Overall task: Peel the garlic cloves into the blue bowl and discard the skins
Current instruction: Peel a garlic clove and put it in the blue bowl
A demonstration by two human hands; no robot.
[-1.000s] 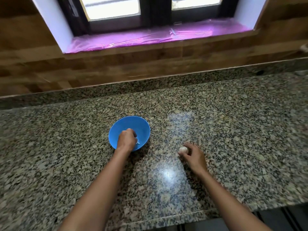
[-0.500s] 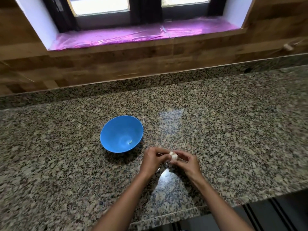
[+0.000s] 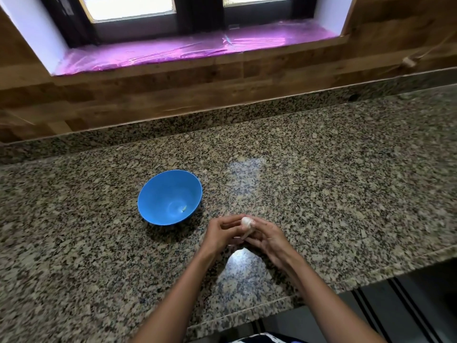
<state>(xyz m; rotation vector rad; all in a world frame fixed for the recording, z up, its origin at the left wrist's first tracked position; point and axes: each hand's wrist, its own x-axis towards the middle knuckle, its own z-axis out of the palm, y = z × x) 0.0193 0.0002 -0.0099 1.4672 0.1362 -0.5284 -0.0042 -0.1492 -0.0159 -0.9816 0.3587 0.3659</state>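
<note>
- Fingers (image 3: pixel 228 225) of left hand (image 3: pixel 218 235) and right hand (image 3: pixel 268 237) both pinch the garlic (image 3: pixel 247 224), held between them just above the granite counter (image 3: pixel 346 194)
- Garlic long axis runs about 12 to 6, tail pointing down toward the person
- Blue bowl (image 3: pixel 148 196) lies at 10 o'clock from the garlic, nearer to the left hand; a small pale piece (image 3: pixel 183 208) already sits inside

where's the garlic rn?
Head view, centre: the garlic is held between the left hand and right hand above the granite counter, right of the blue bowl.
</note>
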